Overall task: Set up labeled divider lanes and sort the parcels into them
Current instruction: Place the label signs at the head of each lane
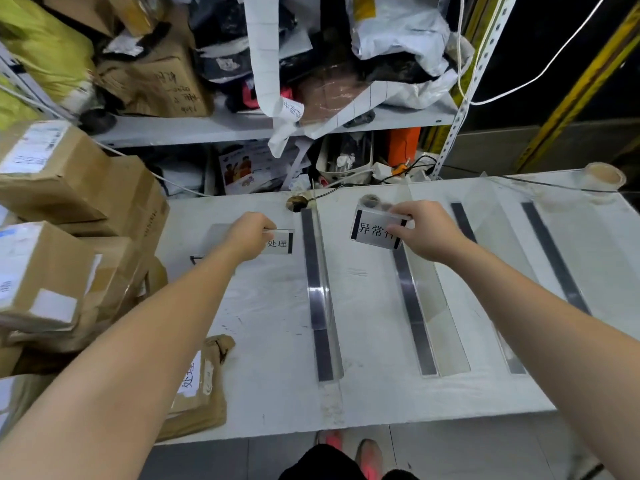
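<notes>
Clear acrylic dividers with dark base strips (320,292) stand in parallel rows on the white table (270,306), forming lanes. My left hand (247,237) grips a clear label stand with printed characters (278,241) at the far end of the leftmost lane. My right hand (420,228) holds a second label stand with dark side bars and printed characters (374,230) just above the table in the neighbouring lane. Cardboard parcels (45,271) are stacked at the left edge, and a brown paper parcel (201,382) lies at the front left.
A roll of clear tape (604,178) sits at the table's far right corner. Behind the table a metal shelf (214,128) is crammed with boxes and poly bags. Cables run along the table's far edge. My feet (349,445) show below the front edge.
</notes>
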Demonstrator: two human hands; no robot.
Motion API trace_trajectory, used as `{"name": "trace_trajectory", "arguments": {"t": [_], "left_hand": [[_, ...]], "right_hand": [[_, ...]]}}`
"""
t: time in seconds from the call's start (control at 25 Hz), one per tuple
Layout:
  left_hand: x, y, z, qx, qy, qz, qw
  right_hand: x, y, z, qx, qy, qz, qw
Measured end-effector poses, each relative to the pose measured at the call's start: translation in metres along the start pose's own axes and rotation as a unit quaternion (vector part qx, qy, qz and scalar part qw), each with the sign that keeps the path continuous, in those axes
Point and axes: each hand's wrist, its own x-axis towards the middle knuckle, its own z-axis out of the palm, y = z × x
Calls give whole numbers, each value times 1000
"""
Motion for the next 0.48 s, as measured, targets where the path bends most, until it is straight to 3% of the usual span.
{"name": "trace_trajectory", "arguments": {"t": [0.48], "left_hand": [[84,-45,26,5,-3,1,1000]], "right_hand": [[47,4,33,6,7,33,999]]}}
